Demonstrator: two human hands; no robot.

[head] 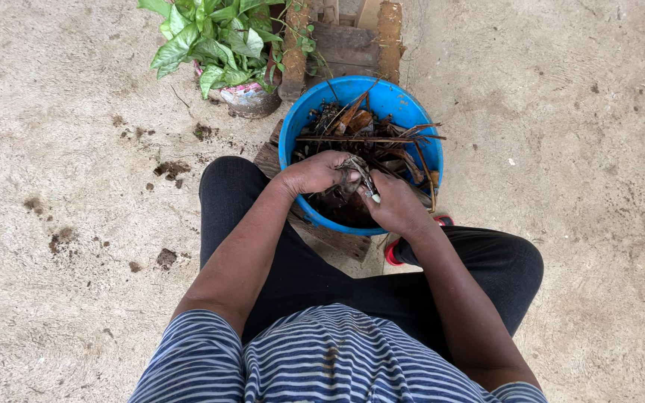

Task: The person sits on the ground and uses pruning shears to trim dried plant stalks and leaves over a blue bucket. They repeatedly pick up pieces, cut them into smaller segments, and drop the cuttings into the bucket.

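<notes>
A seated person's left hand [316, 173] and right hand [393, 203] both grip a clump of dry roots [358, 173] over a blue bucket [412, 112] of twigs and soil. Pulling hard could scatter debris onto the soil-speckled concrete floor [76, 186]. A potted plant [218, 45] stands nearby.

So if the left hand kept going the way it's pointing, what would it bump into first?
The left hand points rightward over the blue bucket, so it would probably first meet the right hand and the small plant piece held between them. Depth is hard to judge.
</notes>
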